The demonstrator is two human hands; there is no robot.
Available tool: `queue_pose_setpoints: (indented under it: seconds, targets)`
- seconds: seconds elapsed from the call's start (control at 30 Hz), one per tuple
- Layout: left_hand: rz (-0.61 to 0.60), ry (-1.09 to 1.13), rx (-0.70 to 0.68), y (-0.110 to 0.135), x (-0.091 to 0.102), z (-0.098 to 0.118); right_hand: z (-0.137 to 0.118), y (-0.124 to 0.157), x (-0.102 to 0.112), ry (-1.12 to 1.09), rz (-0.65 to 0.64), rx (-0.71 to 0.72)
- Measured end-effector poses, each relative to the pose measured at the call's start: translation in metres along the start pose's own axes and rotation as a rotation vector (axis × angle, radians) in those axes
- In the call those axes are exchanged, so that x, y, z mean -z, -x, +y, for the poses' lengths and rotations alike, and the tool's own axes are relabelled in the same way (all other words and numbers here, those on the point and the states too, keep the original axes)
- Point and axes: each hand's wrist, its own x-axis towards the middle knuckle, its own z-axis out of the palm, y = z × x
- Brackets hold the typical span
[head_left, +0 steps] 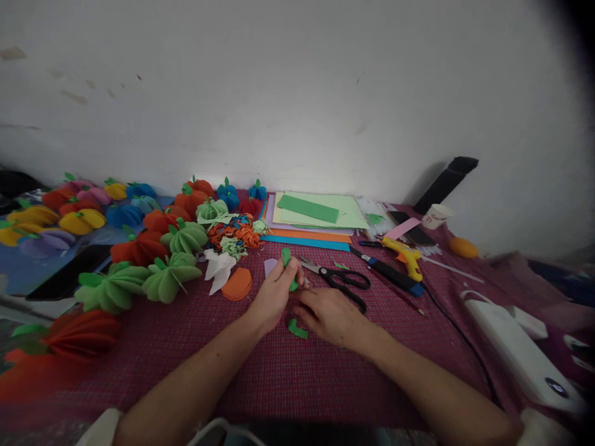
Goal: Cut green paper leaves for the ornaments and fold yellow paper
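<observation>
Occupying the table (288,384) between its front and wall-side edges, the right hand (332,314) is lying curled, contents indeterminable; the left hand (273,290) is pinching a green paper piece (286,254), presumably light, pliable, crease-prone, best taken by its edges.

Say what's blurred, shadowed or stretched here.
In the head view, the bright orange paper shape at lower left is blurred, the slanted black object casts a soft shadow on the pale wall, and the white rectangular device looks stretched.
</observation>
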Motion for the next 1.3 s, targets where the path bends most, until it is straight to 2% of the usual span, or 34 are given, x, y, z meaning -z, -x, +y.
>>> queue_pose_setpoints:
  seconds: [0.37,0.5,0.57,0.63,0.73,0.8,1.03,1.3]
  targets:
    - [0.027,0.027,0.04,0.001,-0.001,-0.005,0.0,0.0,0.001,0.001,-0.007,-0.066]
    - [0.087,-0.016,0.055,-0.002,0.001,-0.006,0.001,0.001,0.005,-0.176,0.011,-0.021]
    - [0.117,-0.089,0.056,-0.002,0.001,-0.007,0.004,0.002,0.01,-0.288,0.086,-0.017]
    - [0.108,-0.153,0.047,-0.002,0.001,-0.008,0.01,0.001,0.016,-0.337,0.253,-0.066]
    - [0.039,-0.219,0.044,0.0,-0.001,-0.009,0.02,-0.001,0.023,-0.305,0.494,-0.126]
    - [-0.001,-0.261,0.061,0.003,-0.002,-0.01,0.026,-0.003,0.025,-0.258,0.54,-0.124]
    - [-0.051,-0.283,0.131,0.006,-0.005,-0.012,0.029,-0.006,0.019,-0.171,0.416,-0.031]
    - [-0.07,-0.328,0.178,0.006,-0.002,-0.014,0.031,-0.006,0.017,-0.196,0.379,0.011]
